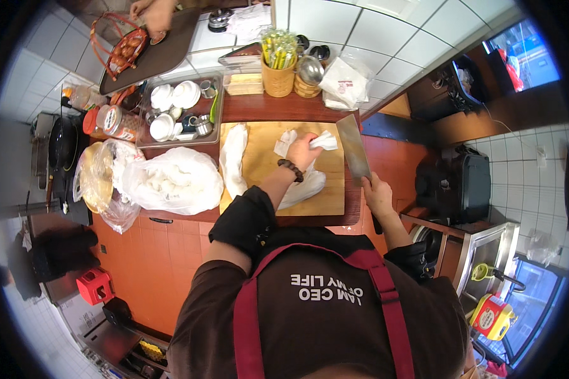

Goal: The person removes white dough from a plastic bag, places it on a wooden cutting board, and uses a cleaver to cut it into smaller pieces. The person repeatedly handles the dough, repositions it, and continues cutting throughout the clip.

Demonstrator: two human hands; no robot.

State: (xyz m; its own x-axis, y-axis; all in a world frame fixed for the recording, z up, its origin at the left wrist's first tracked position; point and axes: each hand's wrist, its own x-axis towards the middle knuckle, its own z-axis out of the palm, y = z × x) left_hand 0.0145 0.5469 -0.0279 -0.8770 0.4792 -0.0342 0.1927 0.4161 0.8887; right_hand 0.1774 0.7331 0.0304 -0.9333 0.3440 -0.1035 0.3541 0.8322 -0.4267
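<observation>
My left hand (302,152) grips a crumpled white paper towel (324,141) above a wooden cutting board (263,142). Another crumpled white piece (285,142) shows just behind the fingers. Under my left forearm lies a long white bundle, cloth or paper (308,187), partly hidden by the arm. A second white bundle (234,158) lies along the board's left edge. Off the board's right side, my right hand (378,193) holds a cleaver (354,147) by its handle, the broad blade pointing away from me beside the table's right edge.
Left of the board sits a white plastic bag (173,182) with white contents, beside a clear bag (95,175). Behind are a plastic bin of cups (218,109), a bamboo holder (278,80) and wrapped napkins (344,83). Another person's hand (156,16) is over a tray (180,42).
</observation>
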